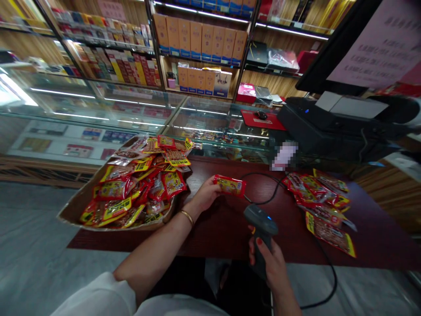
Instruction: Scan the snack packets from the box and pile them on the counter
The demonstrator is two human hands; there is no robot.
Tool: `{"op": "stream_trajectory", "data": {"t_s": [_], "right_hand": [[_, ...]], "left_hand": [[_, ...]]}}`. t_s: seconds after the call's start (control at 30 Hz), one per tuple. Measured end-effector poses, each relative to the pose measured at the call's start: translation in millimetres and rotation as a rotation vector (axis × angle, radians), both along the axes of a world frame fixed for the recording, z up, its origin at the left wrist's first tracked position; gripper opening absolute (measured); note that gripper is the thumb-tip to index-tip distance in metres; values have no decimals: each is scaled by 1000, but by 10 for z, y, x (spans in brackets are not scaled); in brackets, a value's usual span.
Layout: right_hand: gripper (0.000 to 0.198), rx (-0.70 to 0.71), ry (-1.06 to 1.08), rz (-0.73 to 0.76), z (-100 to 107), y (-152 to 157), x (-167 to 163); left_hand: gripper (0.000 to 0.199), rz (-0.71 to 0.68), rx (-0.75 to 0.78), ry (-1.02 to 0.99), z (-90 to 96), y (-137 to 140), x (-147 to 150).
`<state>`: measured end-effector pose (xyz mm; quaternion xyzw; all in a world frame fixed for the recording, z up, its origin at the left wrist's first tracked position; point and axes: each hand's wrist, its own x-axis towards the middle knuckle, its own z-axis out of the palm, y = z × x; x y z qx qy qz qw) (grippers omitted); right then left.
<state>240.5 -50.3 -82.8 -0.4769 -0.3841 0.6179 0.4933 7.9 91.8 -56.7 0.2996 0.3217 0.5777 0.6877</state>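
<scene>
My left hand (208, 193) pinches the left end of a red and yellow snack packet (232, 186) just over the dark red table. My right hand (274, 263) is wrapped round the handle of a dark grey barcode scanner (261, 219), which has a small blue light on top. Its head is just below and to the right of the packet. On the left stands an open cardboard box (74, 210) heaped with red and yellow snack packets (141, 180). A smaller pile of similar packets (319, 197) lies to the right.
A black cable (332, 281) loops past the table's front edge. Behind the table (210, 235) runs a glass display counter (197, 116) with a red mouse pad (263, 120). A black monitor (329, 48) stands at right, before shelves of boxes.
</scene>
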Motion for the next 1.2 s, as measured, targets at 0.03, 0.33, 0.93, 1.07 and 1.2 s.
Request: {"op": "stream_trajectory", "data": {"t_s": [0.03, 0.33, 0.93, 1.07, 1.2], "right_hand": [[51, -2, -6, 3, 4, 4, -5], [53, 7, -77, -15, 67, 3, -59], [37, 131, -718, -53, 229, -412, -210], [40, 146, -708, -72, 282, -426, -222], [44, 139, -728, -68, 309, -415, -209]], "left_hand": [[38, -11, -13, -4, 3, 1, 6], [29, 77, -177, -186, 11, 33, -40], [43, -30, -98, -31, -19, -6, 5], [44, -26, -73, -29, -11, -19, 15], [43, -37, -87, -28, -11, -19, -2]]}}
